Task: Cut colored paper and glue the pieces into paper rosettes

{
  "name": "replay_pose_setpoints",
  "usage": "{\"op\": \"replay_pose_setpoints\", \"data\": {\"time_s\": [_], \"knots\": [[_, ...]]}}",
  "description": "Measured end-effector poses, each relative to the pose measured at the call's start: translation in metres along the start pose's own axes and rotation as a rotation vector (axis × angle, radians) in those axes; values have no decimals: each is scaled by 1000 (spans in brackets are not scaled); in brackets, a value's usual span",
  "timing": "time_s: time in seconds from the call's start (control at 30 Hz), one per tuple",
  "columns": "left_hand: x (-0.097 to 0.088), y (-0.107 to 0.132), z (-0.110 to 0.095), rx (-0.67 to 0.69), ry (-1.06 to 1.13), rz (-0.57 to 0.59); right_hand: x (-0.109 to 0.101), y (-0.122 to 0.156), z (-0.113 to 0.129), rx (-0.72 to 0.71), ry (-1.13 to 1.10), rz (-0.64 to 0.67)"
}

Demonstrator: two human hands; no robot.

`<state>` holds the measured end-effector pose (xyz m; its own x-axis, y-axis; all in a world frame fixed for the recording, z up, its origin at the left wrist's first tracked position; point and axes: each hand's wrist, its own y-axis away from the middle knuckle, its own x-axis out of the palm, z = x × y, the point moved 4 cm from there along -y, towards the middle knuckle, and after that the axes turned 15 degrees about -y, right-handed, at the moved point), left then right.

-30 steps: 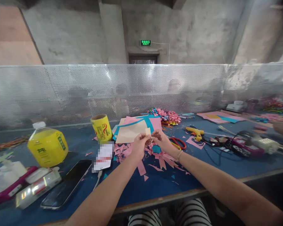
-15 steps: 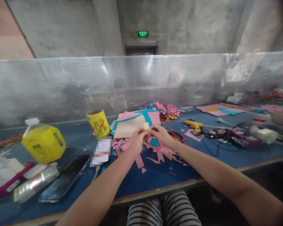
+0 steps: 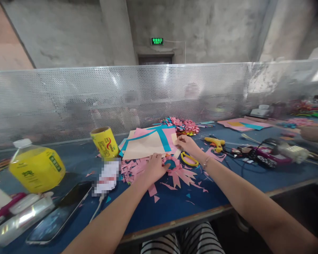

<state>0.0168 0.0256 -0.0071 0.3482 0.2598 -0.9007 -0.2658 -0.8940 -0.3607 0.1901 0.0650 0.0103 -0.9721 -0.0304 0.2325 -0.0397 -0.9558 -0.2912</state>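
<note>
A small cream piece of paper [image 3: 174,138] is pinched between the fingers of my right hand [image 3: 186,143], over the right edge of the paper sheets. My left hand [image 3: 157,166] lies lower on the table, its fingers at the sheets' front edge and its thumb apart, touching the pink paper flower [image 3: 177,173] by its teal centre [image 3: 170,164]. Under that palm, part of the flower and some pink scraps [image 3: 134,168] are hidden. Yellow-handled scissors [image 3: 190,159] rest just below my right wrist. Cream, teal and pink sheets [image 3: 143,144] are stacked behind both hands.
A yellow cardboard roll [image 3: 105,144], a yellow-labelled bottle [image 3: 38,167] and a phone [image 3: 59,213] stand or lie leftward. Finished paper flowers [image 3: 189,126] are heaped behind the sheets. Rightward are a yellow glue gun [image 3: 215,144], cables and a purple power strip [image 3: 267,157]. A perforated metal screen [image 3: 159,91] closes the back.
My hands, together at the small cream paper before, have separated. The left came down onto the flower; the right moved right with the paper. The scissors now show a yellow handle instead of red.
</note>
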Motion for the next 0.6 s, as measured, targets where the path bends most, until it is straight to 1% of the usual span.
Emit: {"op": "replay_pose_setpoints", "data": {"time_s": [0.07,0.17,0.33,0.53,0.6], "knots": [[5,-1,3,-22,-58,57,-4,-3,-2,10,-25,-32],[5,-2,3,-54,-32,106,-3,-3,-2,29,-79,-48],[0,-3,-4,-67,76,85,-4,0,-1,74,-120,-70],[4,-2,-3,-46,241,127,-5,-1,-5,77,-98,-47],[3,-2,-2,-28,283,112,-5,-1,-5,76,-100,-43]]}}
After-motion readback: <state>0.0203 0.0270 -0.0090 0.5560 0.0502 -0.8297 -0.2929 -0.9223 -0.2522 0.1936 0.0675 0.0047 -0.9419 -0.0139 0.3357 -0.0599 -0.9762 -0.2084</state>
